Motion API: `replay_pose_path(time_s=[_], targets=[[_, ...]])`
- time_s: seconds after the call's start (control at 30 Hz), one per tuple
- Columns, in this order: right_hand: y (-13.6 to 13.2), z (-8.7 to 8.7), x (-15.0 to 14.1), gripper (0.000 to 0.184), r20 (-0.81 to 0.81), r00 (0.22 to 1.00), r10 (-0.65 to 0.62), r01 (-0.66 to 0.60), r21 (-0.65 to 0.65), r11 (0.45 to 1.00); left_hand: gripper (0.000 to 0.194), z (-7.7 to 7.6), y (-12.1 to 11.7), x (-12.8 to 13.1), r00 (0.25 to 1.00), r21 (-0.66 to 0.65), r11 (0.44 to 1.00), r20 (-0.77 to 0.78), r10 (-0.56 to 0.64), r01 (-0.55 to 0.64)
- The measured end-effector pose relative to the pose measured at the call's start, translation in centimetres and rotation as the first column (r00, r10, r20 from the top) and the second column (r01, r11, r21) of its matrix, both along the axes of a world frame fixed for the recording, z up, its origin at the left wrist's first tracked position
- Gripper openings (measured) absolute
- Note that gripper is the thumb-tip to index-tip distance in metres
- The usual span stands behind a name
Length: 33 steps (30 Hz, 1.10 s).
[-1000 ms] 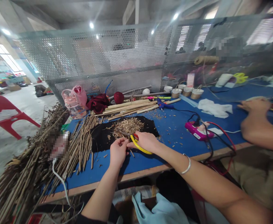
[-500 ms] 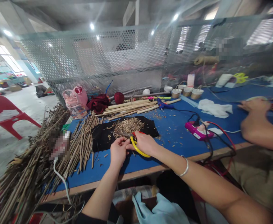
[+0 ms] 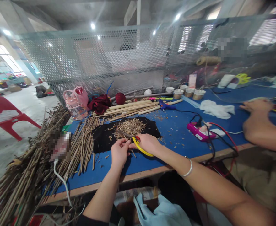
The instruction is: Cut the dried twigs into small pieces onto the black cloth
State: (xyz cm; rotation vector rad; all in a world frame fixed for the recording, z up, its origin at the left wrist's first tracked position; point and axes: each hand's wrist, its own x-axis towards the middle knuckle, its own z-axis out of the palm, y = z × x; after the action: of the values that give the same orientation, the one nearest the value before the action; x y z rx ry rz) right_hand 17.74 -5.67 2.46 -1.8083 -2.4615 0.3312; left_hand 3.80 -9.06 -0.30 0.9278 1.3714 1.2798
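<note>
My right hand (image 3: pixel 149 143) is closed round a pair of scissors (image 3: pixel 142 151) with yellow and red handles. Their blades point up and left, over the near edge of a heap of short cut stem pieces (image 3: pixel 131 126). My left hand (image 3: pixel 119 153) pinches a thin dry twig (image 3: pixel 133 153) just beside the blades, its fingers close to my right fingertips. The twig's lower end shows below the hands; the rest is mostly hidden by fingers. Under the heap lies a black cloth (image 3: pixel 101 142).
Dry stalks (image 3: pixel 84 147) lie left of the cloth, with peeled sticks (image 3: pixel 128 108) behind it. A blue glue gun (image 3: pixel 166 106), a magenta power strip (image 3: pixel 201 132) and a white glove (image 3: pixel 216 109) lie rightward. A co-worker's hand (image 3: pixel 257 106) rests at far right.
The scissors have turned slightly, with the yellow handle a little lower and less red showing. A twig end is now visible below my hands. The co-worker's hand has barely moved.
</note>
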Motion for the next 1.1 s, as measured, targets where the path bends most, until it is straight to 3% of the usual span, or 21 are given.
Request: replay_pose_path(time_s=[0.13, 0.4, 0.7, 0.9, 1.1], targets=[[-0.3, 0.3, 0.1, 0.066, 0.007, 1.0, -0.014, 0.014, 0.008, 1.0, 0.035, 0.3, -0.1, -0.1, 0.999, -0.005, 1.0, 0.047, -0.013, 0.013], [-0.6, 0.3, -0.1, 0.066, -0.137, 0.988, 0.07, -0.064, 0.053, 0.997, 0.025, 0.8, -0.4, 0.0, 0.996, 0.039, 0.997, 0.063, -0.065, 0.063], [3.9, 2.1, 0.3, 0.058, -0.153, 0.976, 0.157, -0.147, 0.07, 0.987, 0.022, 3.7, 3.7, -1.3, 0.96, 0.099, 0.981, -0.24, -0.141, 0.169], [6.1, 3.0, 0.2, 0.059, -0.157, 0.961, 0.226, -0.219, 0.06, 0.974, 0.025, 3.4, 5.4, -1.7, 0.965, 0.154, 0.977, -0.239, -0.105, 0.144], [5.3, 1.7, -0.6, 0.064, -0.177, 0.971, 0.163, -0.151, 0.082, 0.985, 0.029, 3.1, 4.6, -2.2, 0.957, 0.121, 0.981, -0.267, -0.117, 0.153]])
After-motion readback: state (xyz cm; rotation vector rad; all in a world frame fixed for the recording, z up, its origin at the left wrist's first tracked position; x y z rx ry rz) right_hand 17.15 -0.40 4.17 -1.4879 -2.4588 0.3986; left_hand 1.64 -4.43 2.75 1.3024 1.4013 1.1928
